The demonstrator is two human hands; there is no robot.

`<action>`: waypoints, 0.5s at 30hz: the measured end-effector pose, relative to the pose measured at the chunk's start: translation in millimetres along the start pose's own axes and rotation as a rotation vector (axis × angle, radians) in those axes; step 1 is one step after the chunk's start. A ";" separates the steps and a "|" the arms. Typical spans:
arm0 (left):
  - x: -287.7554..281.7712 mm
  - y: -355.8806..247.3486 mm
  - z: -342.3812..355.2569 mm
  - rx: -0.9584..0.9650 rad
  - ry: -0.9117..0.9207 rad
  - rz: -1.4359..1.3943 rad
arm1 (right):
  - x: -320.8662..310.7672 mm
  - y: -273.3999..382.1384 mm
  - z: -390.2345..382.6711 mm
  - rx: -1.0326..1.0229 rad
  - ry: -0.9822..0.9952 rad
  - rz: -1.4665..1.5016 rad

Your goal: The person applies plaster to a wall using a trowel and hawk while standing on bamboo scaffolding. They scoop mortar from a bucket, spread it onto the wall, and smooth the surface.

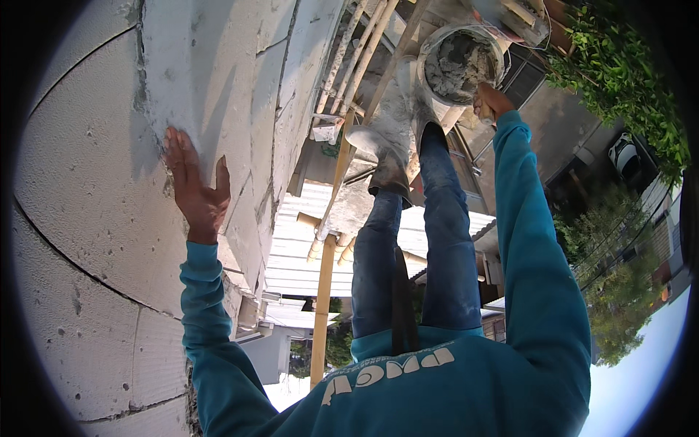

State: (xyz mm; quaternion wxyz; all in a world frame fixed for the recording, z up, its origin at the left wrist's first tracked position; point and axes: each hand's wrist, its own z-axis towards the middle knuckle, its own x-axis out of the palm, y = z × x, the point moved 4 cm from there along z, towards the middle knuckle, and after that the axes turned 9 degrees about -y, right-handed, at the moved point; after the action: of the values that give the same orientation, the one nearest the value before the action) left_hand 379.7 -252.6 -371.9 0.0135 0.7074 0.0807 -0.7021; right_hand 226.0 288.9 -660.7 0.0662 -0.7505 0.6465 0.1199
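Observation:
My left hand (198,186) lies against a wall of large pale blocks (102,175), its fingers stretched out and thumb apart. Beside the fingertips runs a smoother, greyish-white strip (182,65) on the wall. On the other side, my right hand (494,102) is closed in a fist at the near right rim of a round bucket (425,76). Grey wet mortar (453,67) fills much of the bucket, lumpy on top. Something pale shows at the fist, but the fingers hide what it is.
My dusty boots (387,149) stand beside the bucket on narrow scaffold planks (348,207). Bamboo poles (357,54) run along the wall, and a wooden post (322,313) drops past a white corrugated roof (298,251) far below. Leafy branches (619,73) hang at the right.

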 end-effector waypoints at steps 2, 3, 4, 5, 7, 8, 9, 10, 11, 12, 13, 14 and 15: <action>-3.0 -1.4 1.2 0.009 0.004 0.007 | 27.0 -12.9 9.5 0.000 -0.006 -0.031; -4.3 -0.8 -2.0 0.003 0.022 0.007 | 31.0 -21.1 5.5 -0.025 0.005 -0.089; -3.8 -1.4 -3.5 -0.012 0.022 0.009 | 36.7 -16.2 -2.7 -0.069 0.018 -0.152; -2.8 -2.6 -3.3 -0.025 0.021 0.011 | 38.5 -24.6 -17.5 -0.111 -0.015 -0.204; -3.8 -5.8 -5.8 -0.045 0.019 0.005 | 44.0 -44.6 -79.7 -0.233 -0.139 -0.446; -5.0 -5.7 -3.3 -0.042 0.016 0.000 | 45.1 -49.2 -90.8 -0.295 -0.191 -0.553; -5.3 -3.8 -3.0 -0.052 0.019 0.002 | 47.6 -53.6 -100.3 -0.353 -0.246 -0.666; -5.1 -3.6 -2.2 -0.056 0.023 0.002 | 50.1 -75.2 -88.6 -0.388 -0.259 -0.708; -4.7 -3.9 -3.2 -0.063 0.032 0.004 | 51.5 -93.0 -78.3 -0.420 -0.269 -0.754; -6.7 -6.2 -4.0 -0.053 0.032 -0.007 | 47.5 -94.0 -60.8 -0.466 -0.284 -0.898; -8.5 -7.8 -0.3 -0.033 0.028 -0.020 | 41.4 -83.0 -29.6 -0.511 -0.302 -1.034; -7.7 -5.9 3.2 -0.015 0.016 -0.028 | 42.8 -68.3 -5.3 -0.565 -0.321 -1.168; -7.8 -3.6 0.0 -0.007 0.028 -0.007 | 46.3 -42.7 -2.9 -0.424 -0.125 -1.198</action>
State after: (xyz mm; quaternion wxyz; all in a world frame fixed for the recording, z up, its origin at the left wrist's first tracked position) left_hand 379.2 -249.7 -363.8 0.0122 0.7168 0.0858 -0.6919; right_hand 274.7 250.6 -672.6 0.0092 -0.9702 0.0719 0.2310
